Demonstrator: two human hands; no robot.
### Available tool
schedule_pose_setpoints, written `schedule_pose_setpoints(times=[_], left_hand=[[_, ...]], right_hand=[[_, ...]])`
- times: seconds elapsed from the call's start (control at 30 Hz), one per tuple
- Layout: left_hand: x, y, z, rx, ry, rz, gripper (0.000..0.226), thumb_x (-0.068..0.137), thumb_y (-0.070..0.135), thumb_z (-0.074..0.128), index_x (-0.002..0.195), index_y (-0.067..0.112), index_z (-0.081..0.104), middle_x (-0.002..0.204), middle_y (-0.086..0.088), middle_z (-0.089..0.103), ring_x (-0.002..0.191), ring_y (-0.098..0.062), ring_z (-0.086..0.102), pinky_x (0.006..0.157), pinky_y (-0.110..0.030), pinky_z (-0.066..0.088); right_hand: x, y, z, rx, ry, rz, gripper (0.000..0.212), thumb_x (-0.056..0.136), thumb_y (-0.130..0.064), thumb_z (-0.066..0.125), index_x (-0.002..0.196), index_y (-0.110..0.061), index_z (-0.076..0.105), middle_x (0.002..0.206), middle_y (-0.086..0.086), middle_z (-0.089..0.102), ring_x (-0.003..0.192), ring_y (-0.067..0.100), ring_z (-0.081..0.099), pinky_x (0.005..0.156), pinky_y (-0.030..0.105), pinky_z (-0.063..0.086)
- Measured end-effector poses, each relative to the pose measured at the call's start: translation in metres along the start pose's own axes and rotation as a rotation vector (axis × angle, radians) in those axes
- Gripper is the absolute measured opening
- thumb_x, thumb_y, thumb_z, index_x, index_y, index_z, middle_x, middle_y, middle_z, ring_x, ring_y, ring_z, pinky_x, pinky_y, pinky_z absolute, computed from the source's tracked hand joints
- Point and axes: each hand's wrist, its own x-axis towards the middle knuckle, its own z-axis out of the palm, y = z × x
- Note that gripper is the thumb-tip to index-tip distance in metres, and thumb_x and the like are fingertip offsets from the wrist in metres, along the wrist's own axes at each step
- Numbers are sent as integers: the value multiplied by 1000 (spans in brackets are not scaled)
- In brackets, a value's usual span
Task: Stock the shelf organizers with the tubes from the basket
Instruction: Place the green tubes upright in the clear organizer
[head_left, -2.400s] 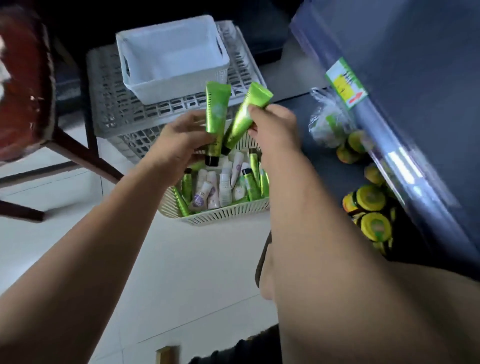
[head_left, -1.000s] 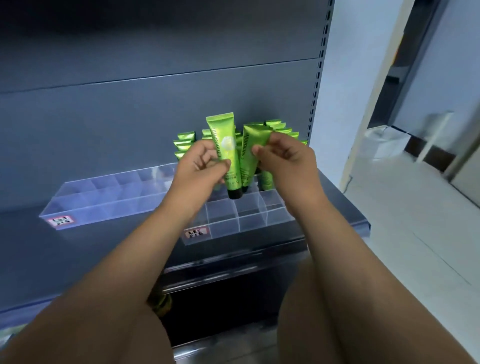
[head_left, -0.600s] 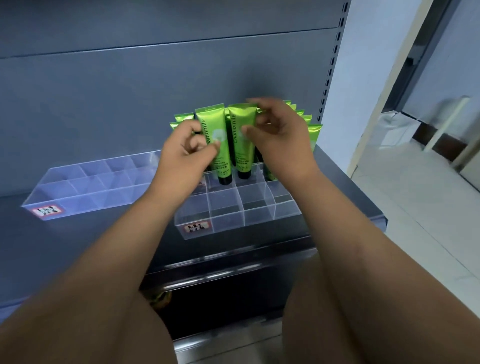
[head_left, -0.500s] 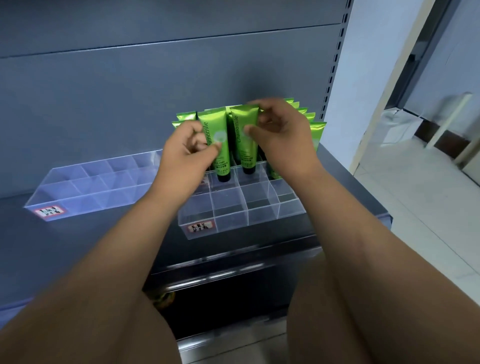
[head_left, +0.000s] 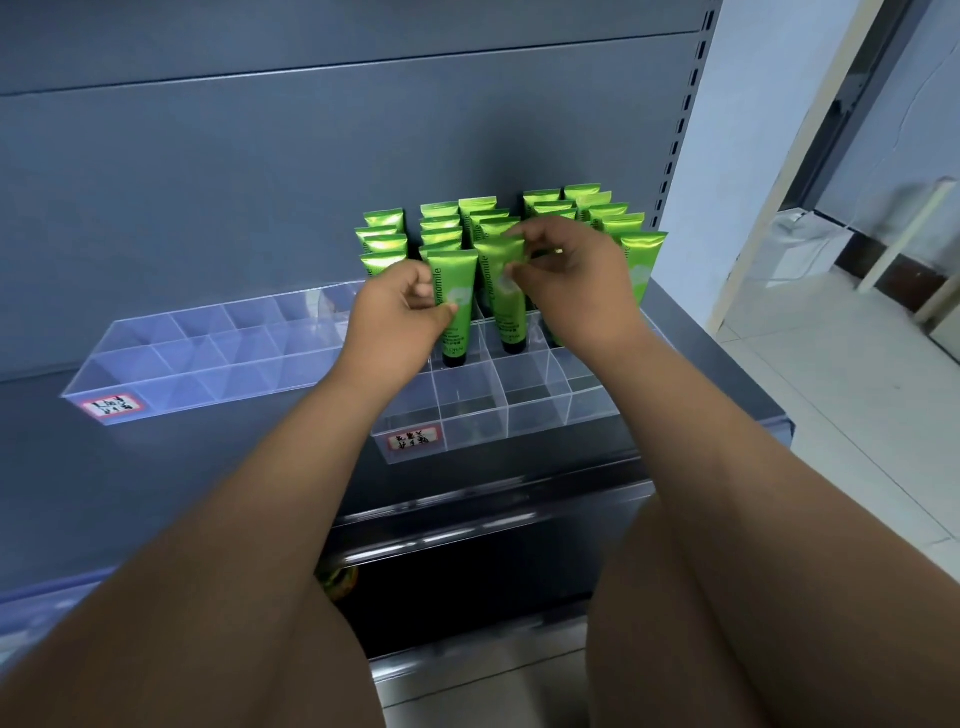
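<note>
Head view
Left hand (head_left: 397, 317): fingers curled, thumb pinching left tube (head_left: 458, 291).
Right hand (head_left: 571, 283): fingers clamped on right tube (head_left: 503, 306).
Both tubes: upright, cap-down in right organizer (head_left: 498, 415), side by side.
Stocked tubes (head_left: 597, 218): rows behind.
Left organizer (head_left: 208, 358): alongside, on shelf (head_left: 234, 467).

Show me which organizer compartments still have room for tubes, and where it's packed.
Left organizer: no tubes in any compartment in view. Right organizer: the front compartments, between its label and the tube in the left hand and the tube in the right hand, are bare. Behind those, green tubes crowd the rows to the back panel.
</note>
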Motion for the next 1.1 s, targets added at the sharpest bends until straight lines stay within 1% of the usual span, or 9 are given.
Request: schedule_pose_setpoints(times=[0.1,0.2,0.33,0.4,0.53,0.7,0.8,0.93,1.1], left_hand=[[0,-5,0,-4,-5,-29,29,87,-2,73,85,-8,45,74,-13,43,66,-18,44,66,-31,50],[0,-9,2,-4,4,-62,29,86,-1,74,83,-6,46,72,-12,44,65,-17,44,66,-29,46],[-2,-11,3,9,-17,-84,28,87,1,74,79,7,48,71,-11,43,63,-17,44,61,-28,42],[-1,-12,2,2,-11,-100,27,88,2,74,80,10,49,72,-11,43,64,-17,44,61,-28,42],[1,-15,1,8,4,-115,25,88,3,74,82,9,50,75,-13,47,65,-18,48,63,-32,46],[0,-14,2,24,8,-108,25,88,2,72,85,10,50,79,-11,45,66,-17,48,61,-28,46],[1,-15,3,23,12,-112,24,88,2,72,85,10,49,79,-10,45,65,-17,48,61,-29,47],[1,-16,3,46,14,-116,23,87,3,73,86,3,51,80,-10,46,67,-18,49,62,-29,47],[1,-17,3,79,10,-113,27,85,2,74,83,13,49,79,-11,48,67,-20,51,64,-33,49]], right_hand=[[-1,3,0,-46,6,15,32,80,-6,77,105,-27,74,88,-5,66,73,17,69,71,25,54],[-1,3,2,-66,14,18,33,79,-5,78,105,-25,74,83,-7,62,72,12,66,73,27,55],[-2,2,4,-82,7,28,34,80,-2,76,108,-20,73,79,-11,60,74,10,62,77,28,55],[-3,2,6,-98,-6,36,34,81,-1,74,109,-19,72,82,-9,61,79,13,65,79,28,56],[-3,3,9,-142,-31,28,33,84,2,69,112,-16,70,85,-3,60,85,22,67,81,37,58],[0,7,8,-223,-22,6,34,83,3,66,110,-18,70,84,-3,59,81,22,64,77,38,56],[0,7,6,-255,-21,-7,33,83,2,66,110,-18,70,85,0,61,82,25,65,76,38,56],[1,8,5,-278,-17,2,35,84,3,63,113,-16,69,87,2,61,83,26,65,78,40,56],[-2,5,4,-290,-17,-28,38,82,2,64,114,-16,70,87,1,61,82,25,64,77,40,56]])
